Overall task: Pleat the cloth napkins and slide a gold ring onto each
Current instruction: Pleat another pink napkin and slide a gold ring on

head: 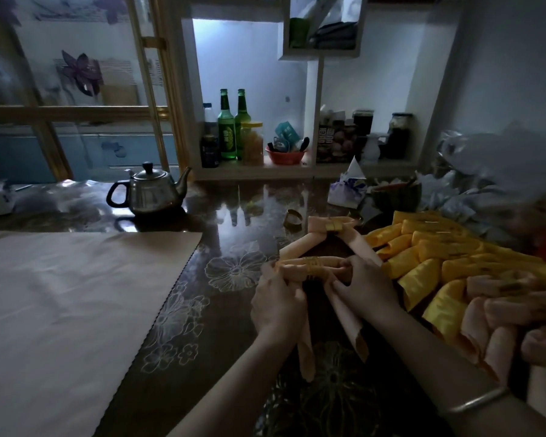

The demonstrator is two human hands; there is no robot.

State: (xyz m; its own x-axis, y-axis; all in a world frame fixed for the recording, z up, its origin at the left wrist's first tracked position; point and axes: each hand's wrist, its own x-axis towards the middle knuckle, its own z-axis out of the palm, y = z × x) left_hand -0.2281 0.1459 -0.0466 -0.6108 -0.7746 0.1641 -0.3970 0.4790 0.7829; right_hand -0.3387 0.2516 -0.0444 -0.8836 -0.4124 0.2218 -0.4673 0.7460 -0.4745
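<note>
Gripping napkin [349,323], left hand [278,299] and right hand [364,288] flank gold ring [314,270].

Table top [234,216]: dark, glossy, reflective, floral-printed.
Teapot [152,192]: polished metal, black handle.
Peach napkin [347,320]: soft matt cloth.
Gold ring [314,269]: shiny ribbed metal.
Yellow napkins [423,279]: satin-sheen cloth.
Flat sheet [60,310]: pale, matt.
Bottles [227,134]: green glass.

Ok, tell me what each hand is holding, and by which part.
Both hold one peach napkin by its folded middle: the left hand grips just left of the gold ring, the right hand pinches just right of it.
</note>
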